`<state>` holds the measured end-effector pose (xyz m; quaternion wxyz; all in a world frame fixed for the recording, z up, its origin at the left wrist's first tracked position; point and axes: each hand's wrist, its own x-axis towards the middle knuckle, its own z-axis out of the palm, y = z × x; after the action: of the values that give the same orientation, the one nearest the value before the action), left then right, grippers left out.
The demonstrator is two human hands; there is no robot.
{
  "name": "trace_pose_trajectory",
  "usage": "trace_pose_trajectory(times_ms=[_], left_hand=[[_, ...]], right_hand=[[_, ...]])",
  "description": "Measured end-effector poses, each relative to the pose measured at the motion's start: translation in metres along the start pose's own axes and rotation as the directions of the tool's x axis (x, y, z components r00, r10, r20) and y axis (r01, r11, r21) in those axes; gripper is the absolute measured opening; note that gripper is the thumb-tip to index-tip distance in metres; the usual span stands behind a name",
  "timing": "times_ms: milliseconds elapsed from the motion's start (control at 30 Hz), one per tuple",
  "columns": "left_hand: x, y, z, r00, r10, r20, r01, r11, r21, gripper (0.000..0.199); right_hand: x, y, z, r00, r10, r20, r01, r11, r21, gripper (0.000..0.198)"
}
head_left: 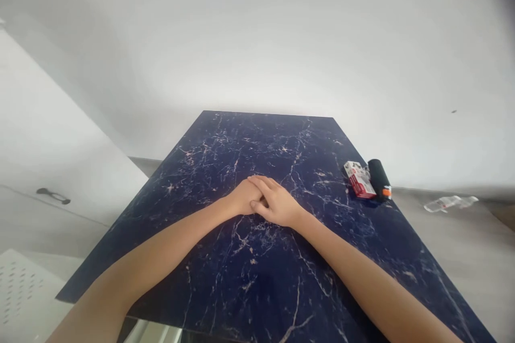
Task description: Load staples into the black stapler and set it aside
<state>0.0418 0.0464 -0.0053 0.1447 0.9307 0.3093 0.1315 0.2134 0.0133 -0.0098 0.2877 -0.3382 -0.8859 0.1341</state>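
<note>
Box [360, 180] we judge light, crushable, best held by its sides; our right hand [280, 205] clasps our left hand [244, 197], whose grip we cannot tell.

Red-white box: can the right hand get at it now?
Likely yes: the right hand lies over the left hand, nothing visible stands between it and the red-white box, and the black cylinder is on the box's far side.

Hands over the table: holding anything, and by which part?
No object shows held; the right hand lies over the left hand, which could hide something small.
</note>
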Motion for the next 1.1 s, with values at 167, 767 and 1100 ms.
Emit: trace_pose_trajectory(times_ms=[167,767,1100], left_hand=[[0.0052,0.0003,0.0012,1.000,-0.011,0.015,0.011,1.000,-0.004,0.016],[0.0054,-0.0008,0.0020,0.999,-0.014,0.030,0.014,1.000,-0.018,0.015],[0.0058,0.0009,0.0005,0.999,-0.014,0.033,0.015,1.000,-0.026,0.016]], right_hand=[[0.0038,0.0045,-0.0001,0.998,0.047,0.034,-0.048,0.999,0.022,0.062],[0.0011,0.0079,0.0019,0.998,0.051,0.027,-0.052,0.998,0.039,0.064],[0.0014,0.0080,0.0026,0.999,0.048,0.022,-0.048,0.999,0.022,0.065]])
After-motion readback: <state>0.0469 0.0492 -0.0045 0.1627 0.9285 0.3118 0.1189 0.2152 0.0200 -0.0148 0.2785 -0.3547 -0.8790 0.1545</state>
